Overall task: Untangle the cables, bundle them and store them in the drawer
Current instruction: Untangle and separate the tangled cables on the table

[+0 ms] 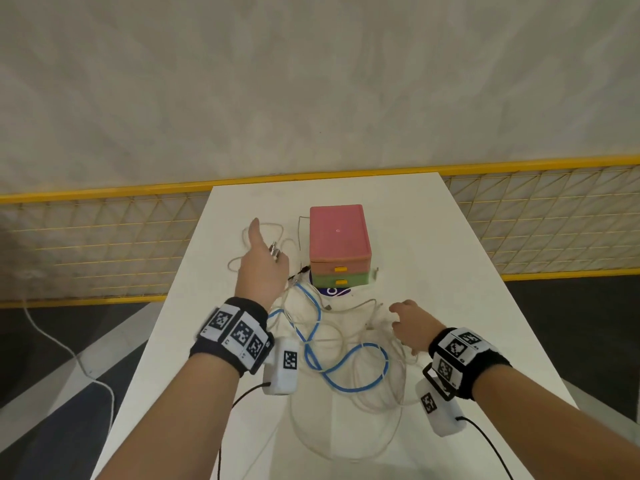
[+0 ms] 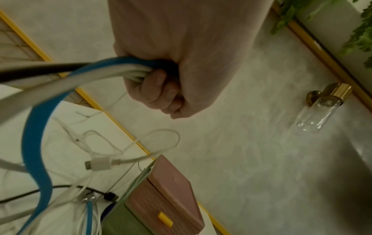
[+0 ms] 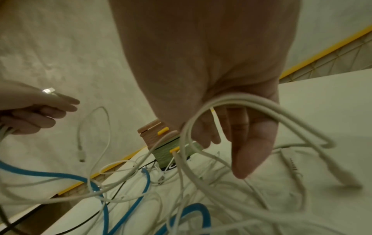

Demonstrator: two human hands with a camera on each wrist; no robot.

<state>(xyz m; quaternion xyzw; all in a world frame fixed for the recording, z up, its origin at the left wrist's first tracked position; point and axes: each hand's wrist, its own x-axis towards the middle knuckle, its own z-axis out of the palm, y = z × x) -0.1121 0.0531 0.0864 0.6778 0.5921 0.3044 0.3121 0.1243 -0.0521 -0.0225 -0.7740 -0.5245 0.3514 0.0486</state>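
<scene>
A tangle of cables lies on the white table [image 1: 450,271]: a blue cable [image 1: 346,379], several white cables [image 1: 381,403] and a thin black one. My left hand [image 1: 263,265] is raised left of the drawer box and grips a bunch of blue, white and black strands [image 2: 128,70] in a fist [image 2: 159,89]; a metal plug [image 1: 275,251] sticks out above it. My right hand [image 1: 405,323] hovers over the right of the pile, its fingers [image 3: 237,120] hooked round white cable loops [image 3: 241,98]. The pink-topped drawer box [image 1: 337,237] has a pink and a green drawer [image 1: 341,280], both closed.
A dark blue disc [image 1: 332,291] lies under the box front. A yellow mesh fence [image 1: 86,244] runs behind the table. A white cord [image 1: 52,341] trails on the floor at the left. A glass wall lamp [image 2: 320,111] hangs on the wall.
</scene>
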